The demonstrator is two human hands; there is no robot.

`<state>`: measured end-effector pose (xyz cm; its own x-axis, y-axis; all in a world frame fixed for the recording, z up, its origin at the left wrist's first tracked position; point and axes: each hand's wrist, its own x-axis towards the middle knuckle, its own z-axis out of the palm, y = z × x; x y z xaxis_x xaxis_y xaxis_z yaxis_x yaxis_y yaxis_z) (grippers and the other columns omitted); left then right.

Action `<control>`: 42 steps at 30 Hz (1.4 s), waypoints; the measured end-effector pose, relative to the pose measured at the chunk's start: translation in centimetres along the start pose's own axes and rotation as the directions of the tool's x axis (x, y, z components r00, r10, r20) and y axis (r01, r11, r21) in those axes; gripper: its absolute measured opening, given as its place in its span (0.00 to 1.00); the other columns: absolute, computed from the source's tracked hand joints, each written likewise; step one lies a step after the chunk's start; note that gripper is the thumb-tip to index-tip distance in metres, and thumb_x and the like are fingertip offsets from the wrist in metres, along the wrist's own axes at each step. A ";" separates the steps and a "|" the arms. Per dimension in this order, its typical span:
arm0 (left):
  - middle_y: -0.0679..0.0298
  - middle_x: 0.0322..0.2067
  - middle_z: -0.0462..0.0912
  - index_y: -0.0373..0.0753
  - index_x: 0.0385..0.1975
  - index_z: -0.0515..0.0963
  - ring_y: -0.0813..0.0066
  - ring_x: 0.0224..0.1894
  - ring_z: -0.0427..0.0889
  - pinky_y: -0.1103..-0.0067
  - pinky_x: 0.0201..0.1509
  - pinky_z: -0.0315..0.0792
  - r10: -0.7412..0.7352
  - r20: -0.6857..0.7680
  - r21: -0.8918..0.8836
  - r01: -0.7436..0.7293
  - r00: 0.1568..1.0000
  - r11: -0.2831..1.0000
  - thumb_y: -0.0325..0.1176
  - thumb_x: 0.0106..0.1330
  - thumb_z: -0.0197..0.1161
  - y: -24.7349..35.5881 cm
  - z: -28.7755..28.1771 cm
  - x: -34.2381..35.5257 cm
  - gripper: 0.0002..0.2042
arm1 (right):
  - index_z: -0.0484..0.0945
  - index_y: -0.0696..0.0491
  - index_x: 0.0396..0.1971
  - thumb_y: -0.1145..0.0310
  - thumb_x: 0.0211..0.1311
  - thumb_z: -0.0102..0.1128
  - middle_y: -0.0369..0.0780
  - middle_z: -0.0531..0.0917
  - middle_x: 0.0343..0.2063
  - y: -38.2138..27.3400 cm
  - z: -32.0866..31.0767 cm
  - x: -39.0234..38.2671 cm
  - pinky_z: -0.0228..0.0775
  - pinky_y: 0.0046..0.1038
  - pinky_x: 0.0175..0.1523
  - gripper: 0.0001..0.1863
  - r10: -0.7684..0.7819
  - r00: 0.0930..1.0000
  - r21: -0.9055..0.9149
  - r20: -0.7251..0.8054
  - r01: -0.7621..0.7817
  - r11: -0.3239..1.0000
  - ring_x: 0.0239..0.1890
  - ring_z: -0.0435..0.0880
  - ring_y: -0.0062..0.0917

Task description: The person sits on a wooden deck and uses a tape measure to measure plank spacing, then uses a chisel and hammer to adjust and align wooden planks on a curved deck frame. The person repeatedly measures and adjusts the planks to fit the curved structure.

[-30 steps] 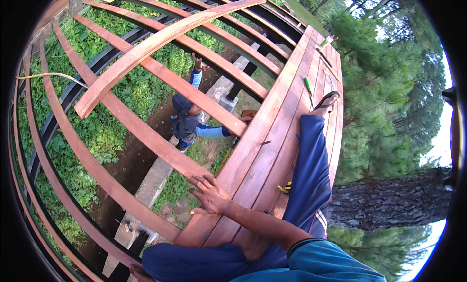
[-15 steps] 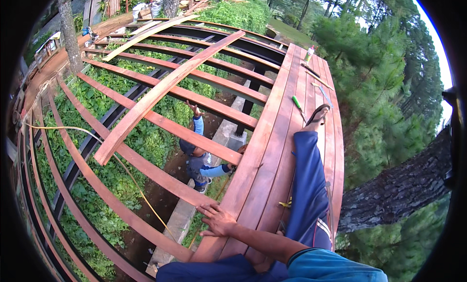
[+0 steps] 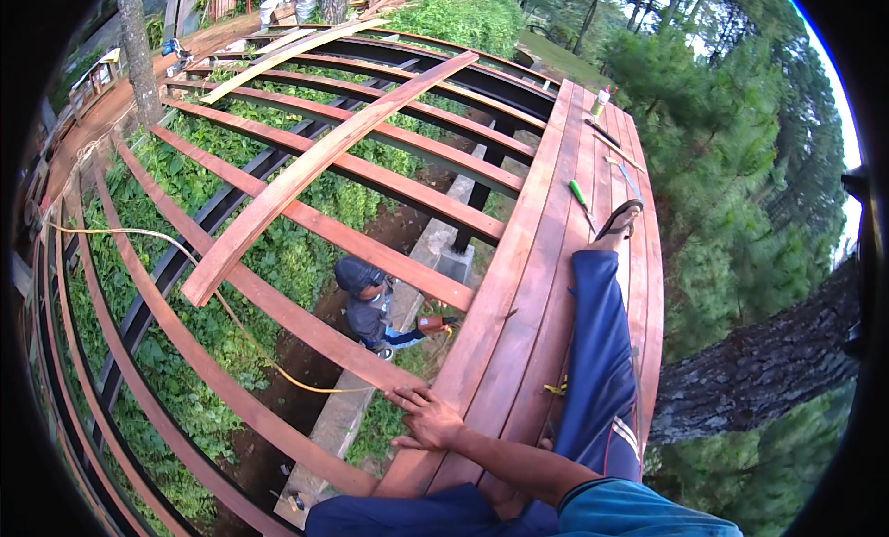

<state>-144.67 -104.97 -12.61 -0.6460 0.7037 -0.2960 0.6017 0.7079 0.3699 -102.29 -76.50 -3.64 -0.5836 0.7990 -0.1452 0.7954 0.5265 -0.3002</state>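
My right hand (image 3: 431, 422) lies palm down with its fingers spread, at the left edge of the reddish deck boards (image 3: 495, 352). Its fingertips rest where a joist (image 3: 324, 337) meets the outermost board, and nothing is held in it. My left hand does not show. My outstretched leg (image 3: 597, 343) lies along the boards, with a sandal on the foot. Below the frame, a co-worker (image 3: 363, 301) in a dark cap bends close to the deck edge. The co-worker's hand is near a brown object (image 3: 431, 324) that I cannot make out.
A green-handled tool (image 3: 579, 193), a wooden-handled tool (image 3: 616, 143) and a bottle (image 3: 601, 100) lie or stand farther along the deck. One loose plank (image 3: 333, 171) crosses the joists. Between the open joists show drops to plants and a concrete ledge (image 3: 338, 424). A yellow hose (image 3: 269, 356) hangs across.
The co-worker's raised hand has come down, and the co-worker now bends forward with the cap toward me. The hose's lower end has swung up toward my hand. My right hand stays put.
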 end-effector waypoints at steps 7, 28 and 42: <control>0.44 0.43 0.89 0.30 0.47 0.85 0.46 0.46 0.89 0.58 0.52 0.79 -0.137 0.032 -0.022 0.138 0.990 0.990 0.64 0.60 0.66 2.7 -0.3 0.4 0.36 | 0.91 0.55 0.36 0.32 0.74 0.48 0.44 0.63 0.80 0.1 0.2 0.1 0.49 0.46 0.82 0.39 -0.008 1.000 -0.003 -0.015 0.008 1.000 0.82 0.56 0.36; 0.47 0.49 0.90 0.34 0.54 0.82 0.47 0.54 0.89 0.59 0.59 0.78 -0.446 0.028 -0.060 0.447 0.895 0.893 0.60 0.52 0.75 4.4 -3.3 -2.0 0.37 | 0.88 0.53 0.41 0.36 0.72 0.56 0.42 0.64 0.79 0.4 0.9 0.6 0.49 0.46 0.81 0.31 0.018 1.000 0.016 -0.010 -0.018 1.000 0.82 0.57 0.35; 0.45 0.50 0.89 0.34 0.55 0.81 0.45 0.55 0.88 0.58 0.60 0.77 -0.447 0.024 0.004 0.447 0.894 0.895 0.64 0.51 0.75 4.1 -3.4 -1.9 0.41 | 0.88 0.53 0.37 0.38 0.72 0.57 0.43 0.65 0.78 0.4 0.9 0.7 0.49 0.46 0.81 0.30 0.009 0.999 0.000 -0.049 -0.009 1.000 0.81 0.57 0.35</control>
<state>-142.58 -103.61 -7.54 -0.8354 0.3147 -0.4506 0.2515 0.9479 0.1957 -102.52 -76.04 -4.70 -0.5680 0.8168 -0.1013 0.8005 0.5196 -0.2986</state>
